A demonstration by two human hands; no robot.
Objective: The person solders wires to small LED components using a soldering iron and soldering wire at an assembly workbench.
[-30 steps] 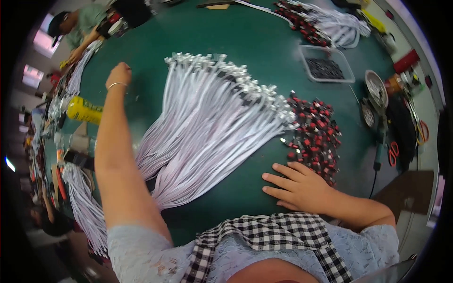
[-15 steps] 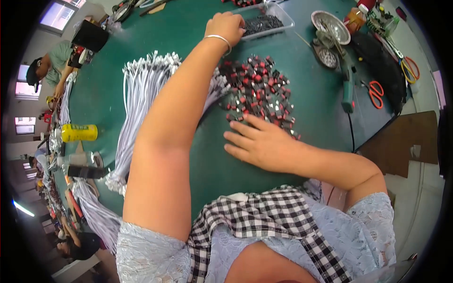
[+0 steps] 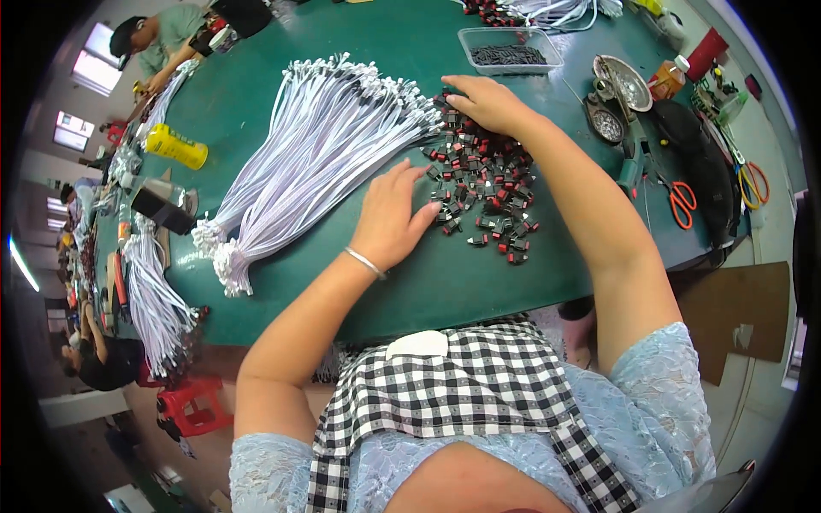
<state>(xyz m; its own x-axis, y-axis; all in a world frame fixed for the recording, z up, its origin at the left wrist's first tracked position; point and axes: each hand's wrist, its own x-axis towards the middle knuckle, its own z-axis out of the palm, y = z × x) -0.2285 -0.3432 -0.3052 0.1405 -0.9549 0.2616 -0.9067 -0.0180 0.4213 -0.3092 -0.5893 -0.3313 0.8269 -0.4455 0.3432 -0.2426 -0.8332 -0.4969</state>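
A loose pile of small black-and-red parts with metal tips (image 3: 492, 184), like little switches, lies on the green table. By its left edge is my left hand (image 3: 389, 214), fingers apart, with no part visible in its grasp. My right hand (image 3: 492, 104) reaches over the pile's far end with its fingers stretched out. It covers some of the parts beneath it. A large fanned bundle of white cables (image 3: 316, 145) lies to the left, its far connector ends touching the pile.
Beyond the pile stands a clear plastic tray (image 3: 554, 61) of small black pieces. At right are metal bowls (image 3: 629, 85), a green-handled tool (image 3: 633, 167) and orange-handled scissors (image 3: 682, 205). A yellow bottle (image 3: 177, 147) lies left; another person (image 3: 162, 47) works beyond it.
My left hand has come back from the plastic tray to the pile's left side. My right hand has moved from the pile's near edge to its far end. The view has shifted.
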